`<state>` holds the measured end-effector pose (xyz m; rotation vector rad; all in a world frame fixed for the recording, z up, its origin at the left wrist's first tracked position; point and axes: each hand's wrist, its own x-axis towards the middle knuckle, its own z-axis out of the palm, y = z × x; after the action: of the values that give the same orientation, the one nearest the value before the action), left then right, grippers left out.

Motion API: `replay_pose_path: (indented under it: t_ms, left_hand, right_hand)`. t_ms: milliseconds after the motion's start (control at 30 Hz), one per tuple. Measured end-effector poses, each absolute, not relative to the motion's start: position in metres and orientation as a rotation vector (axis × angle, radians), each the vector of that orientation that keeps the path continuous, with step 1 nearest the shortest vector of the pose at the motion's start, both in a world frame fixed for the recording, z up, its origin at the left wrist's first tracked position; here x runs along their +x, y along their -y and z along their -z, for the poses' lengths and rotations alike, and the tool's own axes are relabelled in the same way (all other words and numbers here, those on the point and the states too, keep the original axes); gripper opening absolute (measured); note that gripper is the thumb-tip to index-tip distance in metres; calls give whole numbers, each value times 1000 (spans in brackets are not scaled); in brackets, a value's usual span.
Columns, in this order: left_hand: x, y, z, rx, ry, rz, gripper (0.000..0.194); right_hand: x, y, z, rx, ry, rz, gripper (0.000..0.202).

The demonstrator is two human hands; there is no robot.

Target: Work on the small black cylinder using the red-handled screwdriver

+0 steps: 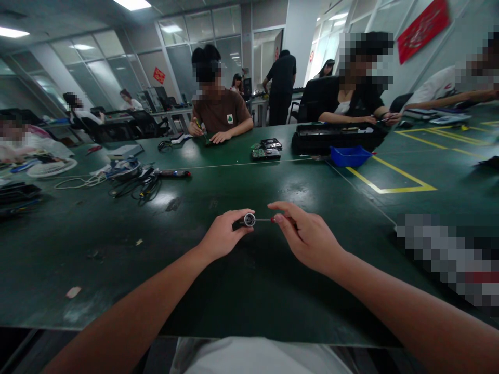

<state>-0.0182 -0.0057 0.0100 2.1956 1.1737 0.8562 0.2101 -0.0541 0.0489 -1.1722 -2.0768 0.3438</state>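
My left hand (228, 232) is closed on a small dark cylinder (249, 219), thumb below and fingers above. Its round end, with a pale metallic rim, faces me; what sits inside is too small to tell. In my right hand (307, 234) is a thin screwdriver (265, 220) with a red handle, pinched near the thumb with the index finger stretched above it. The shaft points left and its tip meets or nearly meets the side of the cylinder; contact cannot be made out. Both hands are above the green tabletop (249, 301).
Cables (144, 182) and a dark rod-like tool (173, 174) lie at the left. Hard drives (266, 154), a blue tray (351, 156) and a black casing (337, 139) stand across the table. A co-worker in brown (220, 111) sits opposite. Yellow tape (405, 189) marks the right side.
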Motion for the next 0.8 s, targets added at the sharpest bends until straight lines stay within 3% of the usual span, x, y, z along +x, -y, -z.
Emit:
replay_pose_path:
  t_ms: [100, 433, 500, 700, 800]
  left_hand:
    - [-18, 6, -10, 2204, -1173, -852, 40]
    - [-18, 5, -10, 2222, -1186, -834, 40]
    - [-18, 6, -11, 2232, -1194, -836, 40]
    - [-17, 6, -15, 2347, -1150, -806, 37]
    - [-16, 6, -15, 2347, -1164, -821, 38]
  right_hand:
    - [210, 55, -50, -1127, 2087, -347, 34]
    - [208, 55, -48, -1149, 1954, -463, 18]
    - [209, 50, -45, -1172, 1849, -558, 15]
    - [215, 24, -33, -1069, 1253, -1189, 33]
    - [217, 21, -31, -1054, 1196, -1170, 30]
